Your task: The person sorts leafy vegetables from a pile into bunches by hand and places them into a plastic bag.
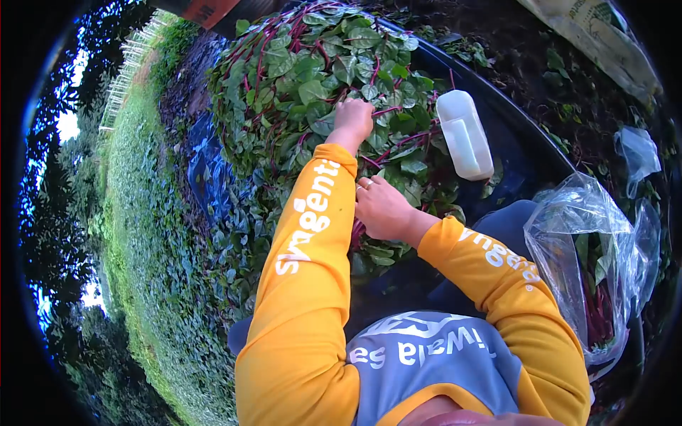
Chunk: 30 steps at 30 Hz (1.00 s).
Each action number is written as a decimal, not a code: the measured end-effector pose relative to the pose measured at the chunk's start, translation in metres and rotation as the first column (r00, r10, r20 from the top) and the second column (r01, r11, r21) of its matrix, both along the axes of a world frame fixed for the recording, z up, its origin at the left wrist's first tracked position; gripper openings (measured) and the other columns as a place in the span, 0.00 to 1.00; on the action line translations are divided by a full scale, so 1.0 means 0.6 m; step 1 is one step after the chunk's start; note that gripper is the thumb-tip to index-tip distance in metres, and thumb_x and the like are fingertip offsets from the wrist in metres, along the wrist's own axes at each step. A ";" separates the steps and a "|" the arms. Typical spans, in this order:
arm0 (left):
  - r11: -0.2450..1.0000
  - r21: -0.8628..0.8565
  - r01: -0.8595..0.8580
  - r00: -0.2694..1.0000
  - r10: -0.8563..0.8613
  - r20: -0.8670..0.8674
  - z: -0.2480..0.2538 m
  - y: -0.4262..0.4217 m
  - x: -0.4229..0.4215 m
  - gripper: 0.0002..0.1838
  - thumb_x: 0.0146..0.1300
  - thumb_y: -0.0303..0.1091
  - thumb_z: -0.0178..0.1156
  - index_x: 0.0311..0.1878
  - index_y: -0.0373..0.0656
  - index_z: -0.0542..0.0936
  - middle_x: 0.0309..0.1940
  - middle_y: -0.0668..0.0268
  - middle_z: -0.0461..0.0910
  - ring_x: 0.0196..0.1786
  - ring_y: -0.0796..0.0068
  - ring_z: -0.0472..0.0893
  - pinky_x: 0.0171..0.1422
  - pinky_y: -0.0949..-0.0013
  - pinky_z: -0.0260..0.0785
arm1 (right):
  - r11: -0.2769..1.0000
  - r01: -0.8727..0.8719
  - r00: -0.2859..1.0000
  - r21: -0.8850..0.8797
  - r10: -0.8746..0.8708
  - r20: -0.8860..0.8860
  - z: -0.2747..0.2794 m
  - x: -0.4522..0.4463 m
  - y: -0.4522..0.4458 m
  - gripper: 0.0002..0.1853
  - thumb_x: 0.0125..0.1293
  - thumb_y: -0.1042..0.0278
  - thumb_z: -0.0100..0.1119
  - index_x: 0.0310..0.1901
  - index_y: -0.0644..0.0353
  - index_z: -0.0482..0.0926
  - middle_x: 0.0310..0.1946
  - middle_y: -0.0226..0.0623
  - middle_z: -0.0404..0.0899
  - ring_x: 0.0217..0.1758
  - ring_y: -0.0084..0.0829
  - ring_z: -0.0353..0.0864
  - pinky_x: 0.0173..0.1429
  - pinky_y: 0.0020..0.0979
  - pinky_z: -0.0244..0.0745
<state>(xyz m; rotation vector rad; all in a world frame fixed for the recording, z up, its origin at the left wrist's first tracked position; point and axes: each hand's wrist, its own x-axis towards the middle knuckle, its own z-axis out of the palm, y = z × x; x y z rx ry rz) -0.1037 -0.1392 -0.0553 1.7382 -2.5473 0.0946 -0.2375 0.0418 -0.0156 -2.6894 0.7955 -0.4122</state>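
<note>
A large heap of red-stemmed leafy greens [312, 92], looking like Malabar spinach, lies in front of me. My left hand [353, 122] reaches into its middle with fingers curled; a red stem shows beside the fingertips, but what they grip is hidden. Nearer my body, my right hand [386, 209], with a ring on one finger, is closed around red stems [357, 231] that show under its palm. Leaves hang below that hand. Just right of the heap lies a white plastic container [464, 135], apart from both hands.
On the right stands a clear plastic bag [582, 220] with red-stemmed greens inside. Dark sheeting [508, 117] lies under the heap's right side, and blue sheeting [208, 167] is at its left. A pale sack [597, 35] lies at top right. Low plants [156, 248] cover the ground leftward.
</note>
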 end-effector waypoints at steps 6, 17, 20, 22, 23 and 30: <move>0.996 0.083 -0.008 0.966 0.030 -0.258 0.115 0.085 0.092 0.12 0.60 0.30 0.65 0.47 0.47 0.89 0.43 0.53 0.84 0.48 0.53 0.83 0.55 0.53 0.75 | 0.999 0.025 0.999 0.035 -0.027 0.034 0.017 -0.008 -0.003 0.31 0.52 0.70 0.66 0.62 0.50 0.77 0.50 0.41 0.81 0.58 0.41 0.79 0.59 0.41 0.72; 0.647 0.746 0.157 0.105 0.740 -0.664 -0.002 0.379 0.208 0.18 0.65 0.23 0.57 0.58 0.34 0.83 0.50 0.67 0.86 0.54 0.77 0.81 0.63 0.71 0.71 | 0.997 0.007 0.997 -0.081 -0.001 0.071 -0.022 0.007 0.018 0.37 0.53 0.68 0.65 0.69 0.57 0.72 0.53 0.39 0.80 0.59 0.41 0.78 0.63 0.44 0.70; 0.706 0.700 0.106 0.151 0.685 -0.713 -0.022 0.405 0.205 0.16 0.68 0.23 0.55 0.56 0.32 0.82 0.50 0.61 0.85 0.52 0.73 0.84 0.63 0.70 0.75 | 0.982 -0.033 0.984 -0.188 0.066 0.168 -0.036 0.012 0.024 0.31 0.54 0.70 0.63 0.63 0.59 0.75 0.49 0.38 0.80 0.56 0.40 0.78 0.59 0.40 0.70; 0.724 0.675 0.143 0.134 0.661 -0.738 -0.025 0.414 0.207 0.16 0.68 0.26 0.54 0.55 0.32 0.83 0.50 0.62 0.86 0.53 0.72 0.83 0.65 0.68 0.73 | 0.981 -0.062 0.990 -0.183 0.084 0.117 -0.037 0.017 0.025 0.30 0.54 0.70 0.63 0.63 0.58 0.76 0.49 0.37 0.80 0.56 0.40 0.78 0.59 0.40 0.70; 0.760 0.627 0.172 0.187 0.600 -0.778 -0.026 0.410 0.215 0.19 0.73 0.38 0.55 0.56 0.34 0.84 0.51 0.60 0.85 0.56 0.70 0.82 0.66 0.66 0.71 | 0.983 -0.072 0.994 -0.170 0.086 0.071 -0.038 0.017 0.025 0.30 0.54 0.70 0.62 0.62 0.58 0.76 0.49 0.36 0.80 0.56 0.39 0.78 0.58 0.39 0.70; 0.610 0.770 -0.187 0.434 0.755 -0.492 0.069 0.339 0.136 0.29 0.72 0.58 0.60 0.52 0.37 0.87 0.48 0.60 0.86 0.51 0.70 0.82 0.57 0.65 0.73 | 0.969 -0.102 0.992 -0.226 0.116 0.048 -0.034 0.020 0.029 0.25 0.58 0.69 0.59 0.61 0.51 0.79 0.49 0.36 0.81 0.55 0.37 0.78 0.57 0.38 0.70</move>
